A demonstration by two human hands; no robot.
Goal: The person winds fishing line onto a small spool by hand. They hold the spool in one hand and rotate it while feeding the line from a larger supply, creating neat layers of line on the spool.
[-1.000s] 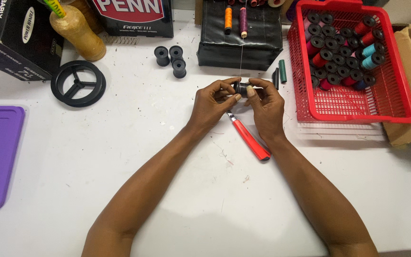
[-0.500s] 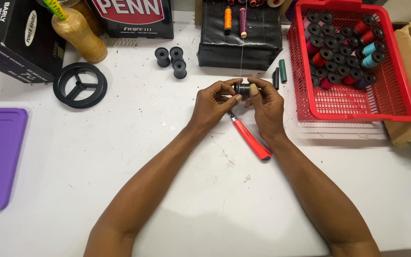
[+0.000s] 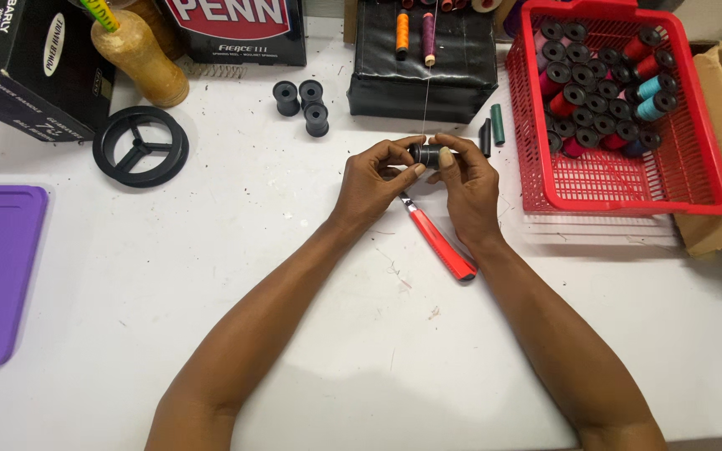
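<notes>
We are pinching a small black spool (image 3: 426, 154) between the curled fingers of our left hand (image 3: 373, 182) and right hand (image 3: 468, 185), at twelve o'clock from the red utility knife (image 3: 438, 243).

Bare table (image 3: 294, 276) left of the hands; red cutter (image 3: 438, 242) beneath, red basket (image 3: 695, 159) seemingly close right.

Both hands, left hand (image 3: 375, 179) and right hand (image 3: 468, 188), pinched a small black spool (image 3: 428, 154) above a red utility knife (image 3: 438, 242), beside the red basket (image 3: 695, 179) of thread spools
</notes>
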